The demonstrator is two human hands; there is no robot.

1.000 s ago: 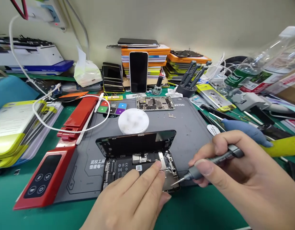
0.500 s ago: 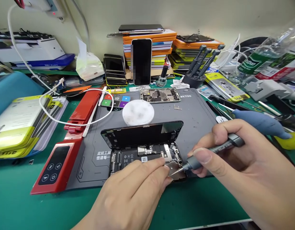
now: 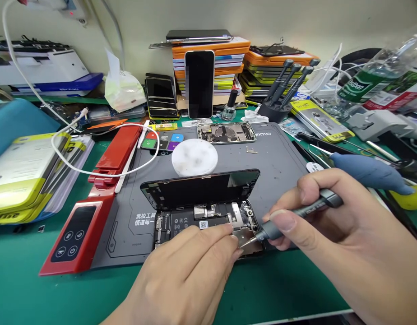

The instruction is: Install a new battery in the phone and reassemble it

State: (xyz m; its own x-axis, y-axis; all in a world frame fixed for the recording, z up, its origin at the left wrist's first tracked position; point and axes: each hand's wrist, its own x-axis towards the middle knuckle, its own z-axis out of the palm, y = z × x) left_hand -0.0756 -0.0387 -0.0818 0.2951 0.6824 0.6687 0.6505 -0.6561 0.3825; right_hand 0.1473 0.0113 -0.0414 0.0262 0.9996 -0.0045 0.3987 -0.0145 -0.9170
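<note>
Grey mat (image 3: 276, 167), phone (image 3: 203, 212) beneath left hand (image 3: 184, 268)

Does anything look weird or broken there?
Yes: the phone under the left hand lies open, screen tipped up, when phones are usually shut. Behind it, another phone's insides lie bare, and a small metal piece sits loose on the gray mat. I can't tell if anything's broken.

"WKTOO" (image 3: 263, 134) on grey mat (image 3: 276, 167), "武校工具" (image 3: 145, 215) likewise
</note>
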